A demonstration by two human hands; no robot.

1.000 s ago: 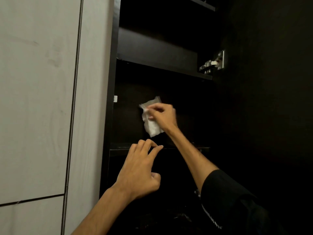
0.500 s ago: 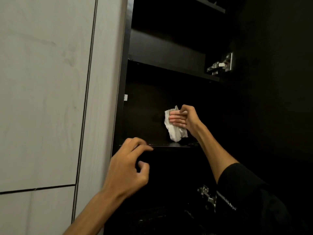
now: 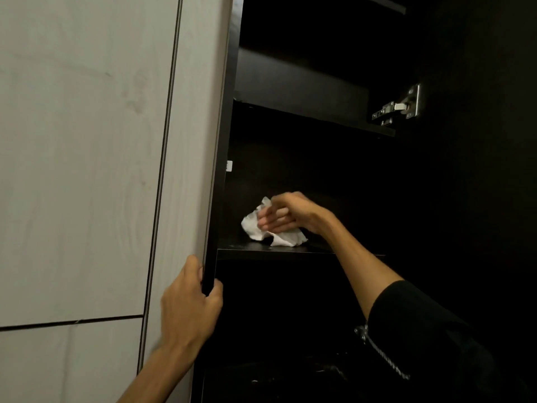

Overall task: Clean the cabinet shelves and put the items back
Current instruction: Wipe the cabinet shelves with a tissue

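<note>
A dark cabinet stands open in front of me, with a dark shelf [image 3: 290,253] at about chest height. My right hand [image 3: 286,215] reaches in over that shelf and presses a crumpled white tissue [image 3: 286,238] down onto its surface. My left hand [image 3: 190,303] grips the cabinet's dark front edge [image 3: 216,228] just below shelf level, fingers wrapped around it. The upper shelf [image 3: 319,117] looks bare. The space below the shelf is too dark to make out.
A pale wood-grain panel [image 3: 87,170] fills the left side. A metal door hinge [image 3: 398,107] sits at the upper right, and a second hinge [image 3: 361,334] shows lower down near my black sleeve. The open dark door is on the right.
My right hand has dropped from the back wall down to the shelf surface with the tissue. My left hand has moved left and taken hold of the cabinet's front edge.
</note>
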